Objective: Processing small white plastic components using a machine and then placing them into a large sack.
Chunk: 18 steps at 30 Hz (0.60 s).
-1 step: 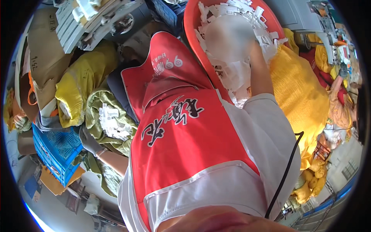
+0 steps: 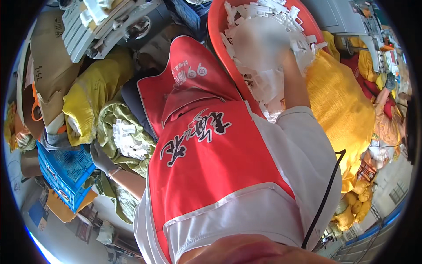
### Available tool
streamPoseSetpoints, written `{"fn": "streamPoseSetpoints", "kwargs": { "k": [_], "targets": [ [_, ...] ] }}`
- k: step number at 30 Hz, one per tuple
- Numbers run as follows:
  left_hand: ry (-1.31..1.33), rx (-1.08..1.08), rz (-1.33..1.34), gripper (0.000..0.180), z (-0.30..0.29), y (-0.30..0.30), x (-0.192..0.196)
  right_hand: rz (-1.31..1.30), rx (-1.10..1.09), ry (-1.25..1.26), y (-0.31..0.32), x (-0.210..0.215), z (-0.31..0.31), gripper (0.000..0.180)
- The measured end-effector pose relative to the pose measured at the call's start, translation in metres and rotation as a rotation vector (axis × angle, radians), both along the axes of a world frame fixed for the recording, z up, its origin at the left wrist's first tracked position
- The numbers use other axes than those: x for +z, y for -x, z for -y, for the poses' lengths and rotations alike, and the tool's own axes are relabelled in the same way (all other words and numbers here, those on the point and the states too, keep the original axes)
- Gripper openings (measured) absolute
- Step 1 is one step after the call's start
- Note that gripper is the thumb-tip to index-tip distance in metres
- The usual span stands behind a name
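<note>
A person's red apron [image 2: 220, 158] fills the middle of the view, worn over a white shirt [image 2: 281, 215]. At the person's right bulges a big orange-yellow sack [image 2: 340, 97], beside a red tub [image 2: 214, 26] that reaches to the top edge. At the far left stands a brown cardboard box [image 2: 50, 57], with a lumpy yellow bag [image 2: 92, 92] next to it. A grey slatted stand [image 2: 81, 37] juts in at the upper left. Below the yellow bag, a green sack [image 2: 105, 127] lies open at the person's left side, and a blue crate [image 2: 61, 176] sits tilted just beyond it. The right hand [image 2: 277, 46] is in the red tub, over the heap there; a blur covers it, so whether its fingers are apart, together or clamped on something cannot be told. The left hand [image 2: 104, 160], in a grey glove, is between the blue crate and the green sack. Its fingers look close together, but whether they grip anything cannot be told. Smallest are the white plastic pieces [image 2: 303, 50], heaped in the red tub; similar pale pieces [image 2: 127, 136] lie in the mouth of the green sack
</note>
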<state>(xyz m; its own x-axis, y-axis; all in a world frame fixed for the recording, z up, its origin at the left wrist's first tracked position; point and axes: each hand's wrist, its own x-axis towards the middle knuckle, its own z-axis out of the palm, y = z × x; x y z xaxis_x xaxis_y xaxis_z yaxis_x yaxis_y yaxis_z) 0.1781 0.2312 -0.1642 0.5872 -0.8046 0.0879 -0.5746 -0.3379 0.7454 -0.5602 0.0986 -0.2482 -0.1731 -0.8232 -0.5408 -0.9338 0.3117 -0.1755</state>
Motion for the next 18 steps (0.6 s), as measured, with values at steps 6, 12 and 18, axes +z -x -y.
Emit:
{"fn": "streamPoseSetpoints", "kwargs": {
  "k": [6,12,18],
  "targets": [
    [-0.154,-0.379,0.151,0.029,0.069,0.089,0.021,-0.218,-0.203,0.212,0.009,-0.103,-0.034,0.047],
    [-0.151,-0.375,0.067,0.027,0.067,0.110,0.014,-0.209,0.412,-0.250,-0.090,-0.021,-0.006,0.035],
    [-0.130,-0.386,0.006,0.025,0.060,0.115,0.014,-0.068,0.384,-0.057,-0.084,-0.038,0.002,0.035]
  ]
}}
